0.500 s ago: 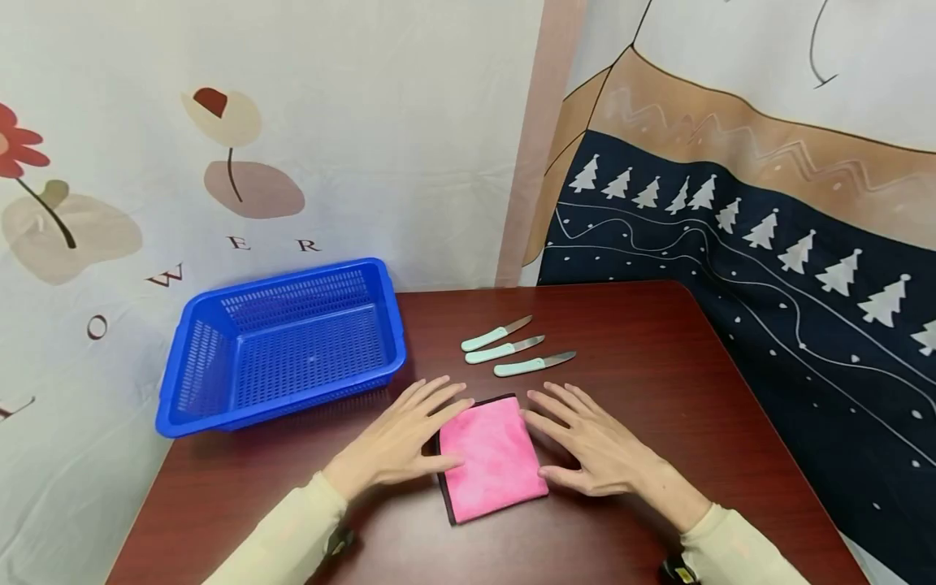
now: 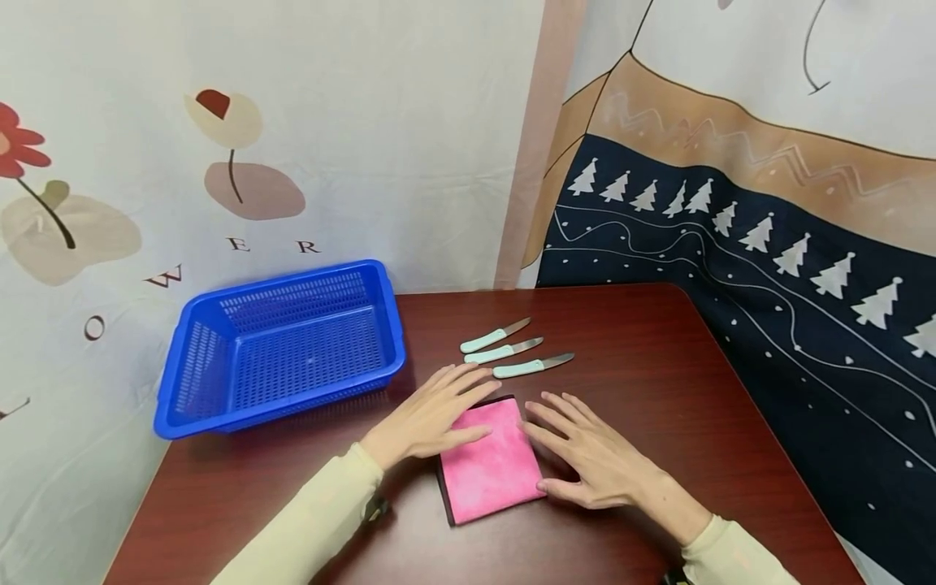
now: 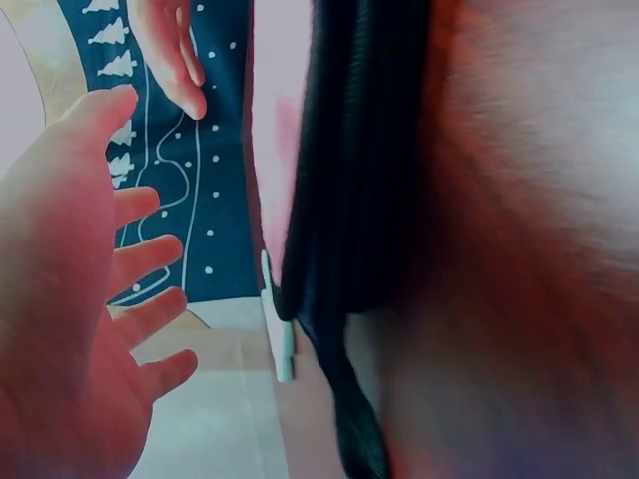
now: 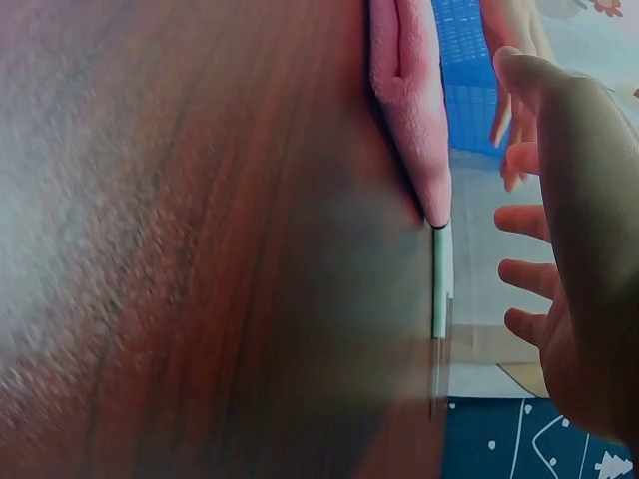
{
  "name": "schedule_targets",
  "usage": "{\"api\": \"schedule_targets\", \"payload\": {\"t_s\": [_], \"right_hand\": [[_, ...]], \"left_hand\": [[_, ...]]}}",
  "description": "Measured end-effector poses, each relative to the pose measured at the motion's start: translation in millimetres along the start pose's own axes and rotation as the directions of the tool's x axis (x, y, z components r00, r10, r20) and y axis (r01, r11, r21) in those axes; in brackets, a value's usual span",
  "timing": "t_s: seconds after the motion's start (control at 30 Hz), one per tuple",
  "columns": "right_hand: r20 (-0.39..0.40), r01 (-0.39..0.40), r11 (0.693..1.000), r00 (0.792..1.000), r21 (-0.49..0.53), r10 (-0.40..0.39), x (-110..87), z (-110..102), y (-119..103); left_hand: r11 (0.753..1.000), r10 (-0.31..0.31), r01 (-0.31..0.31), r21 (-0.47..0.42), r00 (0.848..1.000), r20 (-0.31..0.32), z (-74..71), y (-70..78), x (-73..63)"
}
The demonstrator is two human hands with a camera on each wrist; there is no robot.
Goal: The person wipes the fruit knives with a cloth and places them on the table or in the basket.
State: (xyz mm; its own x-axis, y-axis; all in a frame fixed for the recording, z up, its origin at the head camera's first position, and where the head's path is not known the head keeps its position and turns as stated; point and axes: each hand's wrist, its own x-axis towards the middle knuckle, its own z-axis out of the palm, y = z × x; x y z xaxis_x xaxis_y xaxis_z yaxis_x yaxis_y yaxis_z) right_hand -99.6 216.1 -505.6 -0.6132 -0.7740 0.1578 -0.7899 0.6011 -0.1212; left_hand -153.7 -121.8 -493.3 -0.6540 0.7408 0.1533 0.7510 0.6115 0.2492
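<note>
Folded pink cloth (image 2: 497, 475), roughly square, dark-edged. Left hand (image 2: 435, 413) over its far-left part, right hand (image 2: 588, 457) at its right edge; both hands spread, gripping nothing.

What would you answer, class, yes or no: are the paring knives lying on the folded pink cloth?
No, the three paring knives lie on the table, beyond the folded pink cloth.
</note>
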Motion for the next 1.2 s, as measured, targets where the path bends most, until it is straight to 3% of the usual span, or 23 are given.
{"api": "schedule_targets", "payload": {"t_s": [0.2, 0.5, 0.7, 0.93, 1.03, 1.07, 1.2], "right_hand": [[-0.009, 0.009, 1.000, 1.000, -0.009, -0.009, -3.2, 1.6, -4.8], [-0.085, 0.086, 0.994, 0.992, -0.074, -0.093, -5.7, 8.9, -10.3], [-0.099, 0.123, 0.986, 0.986, -0.111, -0.134, -4.7, 14.1, -17.1], [-0.105, 0.114, 0.987, 0.986, -0.112, -0.126, -6.1, 14.7, -22.4], [-0.100, 0.108, 0.989, 0.988, -0.104, -0.119, -6.4, 15.3, -23.1], [-0.098, 0.108, 0.989, 0.988, -0.103, -0.118, -6.3, 15.5, -23.3], [-0.082, 0.103, 0.991, 0.990, -0.090, -0.110, -6.4, 16.0, -24.0]], "left_hand": [[0.999, 0.047, -0.047, 0.007, 0.999, -0.018, -0.3, 0.6, 26.2], [0.997, 0.082, -0.082, -0.004, 0.997, -0.013, 3.7, 3.7, 65.8], [0.998, 0.044, -0.046, 0.035, 0.998, 0.040, 10.3, 4.6, 84.2], [0.996, -0.003, -0.006, 0.093, 0.995, 0.097, 17.7, 4.8, 104.5], [0.993, -0.051, 0.037, 0.115, 0.991, 0.125, 22.6, 6.3, 113.3], [0.991, -0.064, 0.049, 0.122, 0.990, 0.122, 32.8, 0.4, 117.2], [0.986, -0.122, 0.102, 0.129, 0.980, 0.154, 43.3, -0.8, 128.8]]}}
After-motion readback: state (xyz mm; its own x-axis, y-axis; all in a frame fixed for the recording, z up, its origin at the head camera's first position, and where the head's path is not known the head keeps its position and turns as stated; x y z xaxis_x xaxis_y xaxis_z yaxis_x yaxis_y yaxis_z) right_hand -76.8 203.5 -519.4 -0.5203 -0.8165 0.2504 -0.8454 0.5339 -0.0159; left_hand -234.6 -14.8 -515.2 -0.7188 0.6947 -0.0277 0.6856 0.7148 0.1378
